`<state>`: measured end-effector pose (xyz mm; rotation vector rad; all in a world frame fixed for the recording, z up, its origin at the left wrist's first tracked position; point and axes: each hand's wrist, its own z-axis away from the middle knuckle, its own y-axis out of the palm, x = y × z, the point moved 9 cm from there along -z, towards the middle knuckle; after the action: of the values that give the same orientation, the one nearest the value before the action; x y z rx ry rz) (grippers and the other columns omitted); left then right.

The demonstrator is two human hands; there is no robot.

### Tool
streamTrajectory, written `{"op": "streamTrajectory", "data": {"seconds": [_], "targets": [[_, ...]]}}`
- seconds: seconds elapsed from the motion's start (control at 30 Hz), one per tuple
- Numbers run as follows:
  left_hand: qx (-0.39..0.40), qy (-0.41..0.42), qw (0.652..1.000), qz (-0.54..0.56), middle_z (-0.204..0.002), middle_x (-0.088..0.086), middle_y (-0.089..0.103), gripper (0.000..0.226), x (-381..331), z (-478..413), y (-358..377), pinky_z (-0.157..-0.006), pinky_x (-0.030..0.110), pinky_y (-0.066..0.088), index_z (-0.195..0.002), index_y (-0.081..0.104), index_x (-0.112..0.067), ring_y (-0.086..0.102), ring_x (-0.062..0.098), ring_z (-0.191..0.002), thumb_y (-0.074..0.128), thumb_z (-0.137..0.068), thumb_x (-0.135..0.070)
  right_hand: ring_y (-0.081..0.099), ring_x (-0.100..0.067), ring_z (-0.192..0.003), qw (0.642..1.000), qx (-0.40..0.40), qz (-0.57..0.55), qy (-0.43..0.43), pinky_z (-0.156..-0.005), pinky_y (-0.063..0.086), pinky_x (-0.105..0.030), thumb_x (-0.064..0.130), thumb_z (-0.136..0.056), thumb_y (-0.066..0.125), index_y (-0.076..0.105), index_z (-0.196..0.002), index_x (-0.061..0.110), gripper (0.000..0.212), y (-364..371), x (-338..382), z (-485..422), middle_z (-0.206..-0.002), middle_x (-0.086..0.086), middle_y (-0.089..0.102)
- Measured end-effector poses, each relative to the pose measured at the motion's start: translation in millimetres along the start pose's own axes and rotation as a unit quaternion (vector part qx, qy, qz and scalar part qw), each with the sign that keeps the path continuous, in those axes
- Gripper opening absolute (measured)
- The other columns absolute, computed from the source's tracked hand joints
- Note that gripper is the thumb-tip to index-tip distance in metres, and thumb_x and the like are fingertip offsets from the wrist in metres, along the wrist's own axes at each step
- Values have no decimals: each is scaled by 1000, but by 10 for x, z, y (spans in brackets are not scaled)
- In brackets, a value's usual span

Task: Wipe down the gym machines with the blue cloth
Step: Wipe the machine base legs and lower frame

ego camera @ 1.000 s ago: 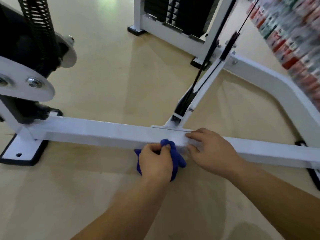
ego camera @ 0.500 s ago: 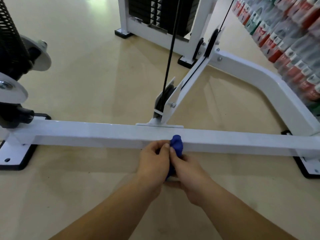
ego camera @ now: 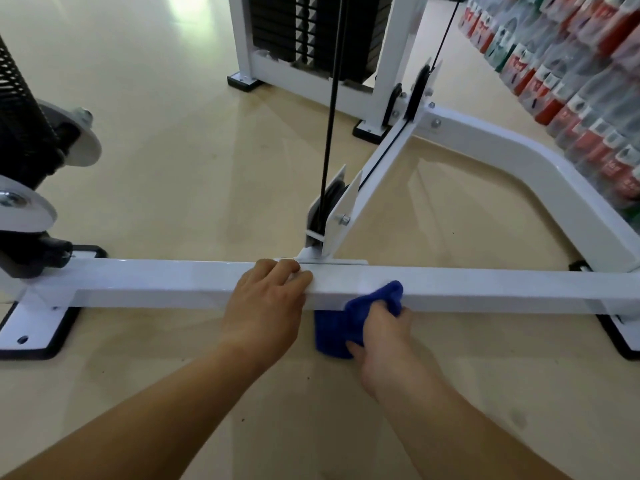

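Right hand: your right hand (ego camera: 382, 329) is nearest to you, just below the front edge of the bar; its fingers are curled round the bunched cloth and grip it.
Blue cloth: the blue cloth (ego camera: 332, 336) is pressed against the near face of the base bar (ego camera: 156, 277); its top fold reaches the bar's upper edge and the rest hangs down toward the floor (ego camera: 173, 150).
Left hand: your left hand (ego camera: 268, 301) rests on the bar just left of the cloth; the fingers lie bent and side by side on the top face and pinch nothing; you cannot see the thumb plainly.
Behind the bar: the pulley bracket (ego camera: 341, 209) stands on the far side at mid-bar, with the black cable (ego camera: 329, 133) rising from it; the weight stack (ego camera: 311, 29) is farther back, and rows of bottles (ego camera: 571, 81) line the right.
Step in hand: you seem to be wiping the front face of the low bar, braced by your free hand.
Next move: it likely calls for sliding the cloth right along the bar with steady pressure; roll it over the top edge too, and keep clear of the bracket foot.
Change: a second ago your left hand held the cloth and your right lay on the bar; half a second ago both met on the cloth; now the roles are swapped.
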<state>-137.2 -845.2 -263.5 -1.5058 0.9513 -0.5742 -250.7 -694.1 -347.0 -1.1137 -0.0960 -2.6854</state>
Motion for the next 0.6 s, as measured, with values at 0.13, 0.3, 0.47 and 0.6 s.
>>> {"op": "streamTrajectory", "data": {"seconds": [0.13, 0.3, 0.47, 0.6], "targets": [[-36, 7, 998, 60, -131, -1, 65, 54, 106, 109, 15, -91, 39, 55, -127, 69, -21, 58, 32, -113, 78, -74, -14, 69, -30, -104, 992, 113, 48, 1, -94, 58, -54, 47, -97, 56, 48, -131, 41, 35, 584, -369, 244, -124, -4, 67], [-40, 23, 997, 56, -133, -1, 64, 55, 85, 124, -6, -93, 40, 55, -130, 68, -20, 56, 31, -116, 71, -77, -8, 63, -28, -89, 998, -55, -30, -8, -96, 55, -57, 46, -101, 58, 47, -111, 30, 22, 82, 105, -5, -106, -4, 63], [-33, -29, 995, 85, -131, -4, 64, 54, 40, 126, -19, -93, 39, 55, -127, 70, -22, 55, 29, -120, 72, -75, -8, 58, -30, -99, 984, -161, -75, -8, -96, 55, -52, 43, -100, 60, 47, -135, 21, 44, -432, 473, -145, -121, -5, 59], [10, -29, 998, 63, -133, -1, 62, 51, -5, 86, -3, -98, 40, 51, -126, 68, -21, 54, 30, -121, 71, -75, -17, 62, -36, -110, 998, -42, 49, 5, -99, 53, -56, 49, -95, 63, 44, -122, 26, 40, 162, 5, -91, -130, -11, 60]]}}
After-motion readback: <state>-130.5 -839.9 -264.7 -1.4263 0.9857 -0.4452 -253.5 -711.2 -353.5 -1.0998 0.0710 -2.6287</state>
